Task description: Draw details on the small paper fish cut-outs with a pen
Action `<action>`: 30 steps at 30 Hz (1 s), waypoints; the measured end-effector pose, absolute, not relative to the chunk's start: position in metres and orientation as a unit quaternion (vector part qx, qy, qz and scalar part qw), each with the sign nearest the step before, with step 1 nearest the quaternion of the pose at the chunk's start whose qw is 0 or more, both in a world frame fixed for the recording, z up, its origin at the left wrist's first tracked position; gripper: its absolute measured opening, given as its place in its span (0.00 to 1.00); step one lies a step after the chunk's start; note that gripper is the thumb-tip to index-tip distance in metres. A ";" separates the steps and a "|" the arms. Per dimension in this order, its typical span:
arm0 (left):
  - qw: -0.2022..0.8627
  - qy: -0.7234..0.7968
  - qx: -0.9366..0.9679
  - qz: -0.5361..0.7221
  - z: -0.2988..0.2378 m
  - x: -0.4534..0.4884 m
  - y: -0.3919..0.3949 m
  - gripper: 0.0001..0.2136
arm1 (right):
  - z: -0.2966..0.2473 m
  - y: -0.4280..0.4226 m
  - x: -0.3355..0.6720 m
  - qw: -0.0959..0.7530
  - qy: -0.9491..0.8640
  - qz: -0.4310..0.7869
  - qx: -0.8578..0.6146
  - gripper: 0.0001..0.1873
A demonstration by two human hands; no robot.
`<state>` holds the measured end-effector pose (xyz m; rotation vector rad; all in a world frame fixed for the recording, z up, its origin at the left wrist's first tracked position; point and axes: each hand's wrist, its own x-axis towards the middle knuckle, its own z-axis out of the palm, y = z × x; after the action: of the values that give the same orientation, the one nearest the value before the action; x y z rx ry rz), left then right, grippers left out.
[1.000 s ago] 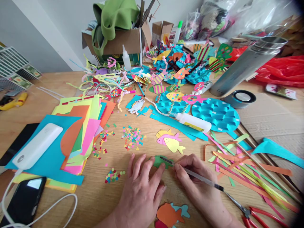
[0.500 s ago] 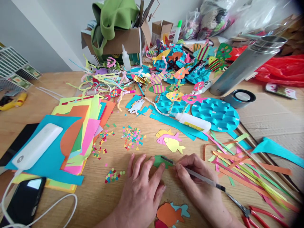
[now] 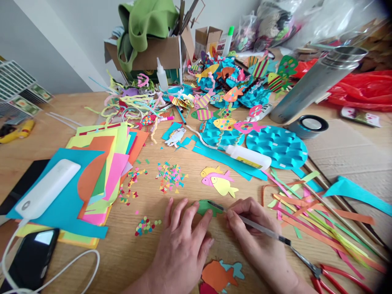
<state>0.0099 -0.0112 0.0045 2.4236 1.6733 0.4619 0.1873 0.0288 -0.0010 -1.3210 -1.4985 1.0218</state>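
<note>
Low in the middle of the frame, the left hand [image 3: 180, 241] lies flat on the desk [image 3: 128, 261], its grip open and its fingers spread. The fingertips rest on the left edge of a green fish [image 3: 204, 207] cut from paper. The right hand [image 3: 257, 239], to the right of it, has its grip closed around a pen [image 3: 263, 230], whose tip touches the green fish from the right.

Just above lie a yellow and pink fish [image 3: 219, 182], with confetti [image 3: 170, 178] to its left and a glue bottle [image 3: 248, 157] to its upper right. An orange fish [image 3: 217, 275] lies at the bottom edge between the wrists. Paper strips [image 3: 309, 214] spread at the right, and red scissors [image 3: 335, 277] sit in the lower right corner. A paper stack [image 3: 101, 163] fills the left.
</note>
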 end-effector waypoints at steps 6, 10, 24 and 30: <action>0.082 0.558 0.811 0.157 0.005 0.010 -0.011 0.17 | -0.002 0.028 0.188 0.437 -0.596 0.403 -0.540 0.10; 0.079 0.555 0.813 0.159 0.005 0.010 -0.011 0.17 | -0.003 0.027 0.189 0.449 -0.590 0.393 -0.544 0.10; 0.066 0.552 0.817 0.154 0.004 0.009 -0.011 0.17 | -0.002 0.028 0.189 0.451 -0.578 0.395 -0.553 0.11; 0.066 0.550 0.818 0.157 0.005 0.009 -0.010 0.17 | -0.002 0.027 0.190 0.450 -0.580 0.404 -0.546 0.10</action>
<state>0.0095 -0.0103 0.0046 2.4659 1.6579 0.4720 0.1896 0.0274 -0.0024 -1.3509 -1.4335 0.9990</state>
